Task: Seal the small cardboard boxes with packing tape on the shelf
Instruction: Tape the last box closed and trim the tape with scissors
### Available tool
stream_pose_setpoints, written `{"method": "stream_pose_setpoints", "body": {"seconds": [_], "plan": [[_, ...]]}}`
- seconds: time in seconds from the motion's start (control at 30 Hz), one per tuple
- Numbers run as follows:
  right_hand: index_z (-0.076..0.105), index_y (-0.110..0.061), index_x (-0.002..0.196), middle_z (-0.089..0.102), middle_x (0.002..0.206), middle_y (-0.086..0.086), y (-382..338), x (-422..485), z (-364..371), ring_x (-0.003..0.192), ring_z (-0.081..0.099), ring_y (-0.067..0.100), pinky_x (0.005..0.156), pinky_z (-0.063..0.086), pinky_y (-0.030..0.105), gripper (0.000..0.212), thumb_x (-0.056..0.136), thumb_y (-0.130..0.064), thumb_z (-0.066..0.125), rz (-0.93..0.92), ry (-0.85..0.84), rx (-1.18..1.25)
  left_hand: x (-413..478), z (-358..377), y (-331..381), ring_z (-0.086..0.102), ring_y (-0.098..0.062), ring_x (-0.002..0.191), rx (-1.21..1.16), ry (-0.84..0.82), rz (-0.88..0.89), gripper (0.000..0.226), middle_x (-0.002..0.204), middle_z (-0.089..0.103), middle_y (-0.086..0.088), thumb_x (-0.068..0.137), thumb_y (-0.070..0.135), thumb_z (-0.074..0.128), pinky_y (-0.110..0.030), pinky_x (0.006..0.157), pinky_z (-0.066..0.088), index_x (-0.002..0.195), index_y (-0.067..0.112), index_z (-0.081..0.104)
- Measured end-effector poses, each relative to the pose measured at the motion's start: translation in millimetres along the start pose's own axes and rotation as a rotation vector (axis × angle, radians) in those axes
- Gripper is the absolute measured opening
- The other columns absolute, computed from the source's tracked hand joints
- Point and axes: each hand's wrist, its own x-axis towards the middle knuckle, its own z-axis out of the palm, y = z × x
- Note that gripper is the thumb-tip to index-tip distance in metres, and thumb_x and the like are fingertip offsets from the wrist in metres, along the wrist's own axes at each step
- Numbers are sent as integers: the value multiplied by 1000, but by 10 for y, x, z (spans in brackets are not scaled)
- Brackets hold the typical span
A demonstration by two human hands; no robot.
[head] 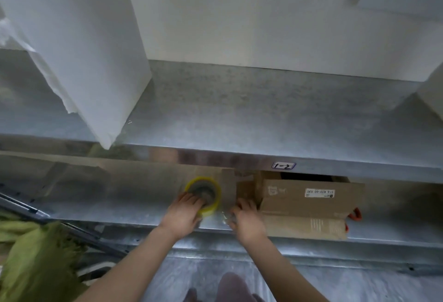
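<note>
Lower centre: tape (203, 193) is gripped by the left hand (183, 215); the right hand (247, 220), beside the box (311, 202), has a grasp that cannot be told.

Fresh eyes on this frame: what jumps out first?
The yellow-rimmed tape roll sits at centre on the lower metal shelf, gripped by the left hand. Just right of it, the right hand is beside an open cardboard box with a white label. Above, big white blocks fill the upper shelf.
</note>
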Motion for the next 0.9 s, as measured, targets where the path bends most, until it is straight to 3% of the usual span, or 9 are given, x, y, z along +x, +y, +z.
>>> {"method": "stream_pose_setpoints", "body": {"seconds": [0.17, 0.33, 0.47, 0.57, 0.67, 0.8, 0.9], "plan": [[62, -23, 109, 49, 128, -1, 15, 44, -5, 131, 32, 23, 93, 41, 32, 20, 97, -30, 48, 6, 3, 19, -6, -47, -42, 67, -18, 70, -51, 2, 16, 44, 74, 67, 5, 43, 30, 93, -18, 67, 53, 81, 23, 72], [63, -24, 101, 61, 114, -4, 30, 86, -24, 129, 34, 22, 89, 45, 29, 15, 94, -22, 49, 10, -5, 94, -110, -35, -176, 54, -29, 113, -107, -99, -70, 30, 114, 63, -9, 87, 21, 62, -29, 94, 41, 116, 14, 63], [59, -21, 93, 61, 104, 0, -18, 26, -70, 115, 44, 23, 82, 45, 31, 12, 91, -18, 48, -1, 8, 157, -197, -75, -204, 48, -25, 120, -107, -140, -82, 32, 122, 60, -3, 90, 25, 59, -29, 93, 42, 122, 19, 59], [50, -22, 85, 59, 92, 3, -42, -80, -165, 92, 53, 23, 73, 47, 34, 10, 93, -17, 46, 23, 101, 293, -254, -138, -252, 60, -28, 108, -165, -59, -64, 37, 112, 67, -4, 79, 24, 75, -28, 83, 50, 115, 19, 66], [47, -18, 90, 58, 83, 6, -70, -216, -289, 75, 54, 25, 62, 43, 37, 8, 96, -20, 42, 41, 194, 350, -282, -289, -206, 51, -23, 121, -286, -18, -33, 44, 130, 58, -2, 91, 29, 63, -24, 97, 38, 133, 21, 53], [51, -20, 94, 60, 77, -3, -55, -413, -532, 76, 61, 25, 61, 37, 30, 12, 94, -32, 50, 66, 315, 426, -187, -576, -9, 36, -19, 133, -433, 60, -1, 42, 143, 46, -1, 98, 27, 52, -15, 108, 16, 139, 19, 44], [52, -21, 87, 58, 74, -7, 89, -554, -722, 78, 63, 21, 62, 37, 27, 19, 92, -37, 62, 94, 332, 425, -82, -863, 195, 42, -19, 122, -439, 88, 56, 42, 136, 53, 2, 91, 29, 55, -22, 105, 23, 132, 22, 51]]}}
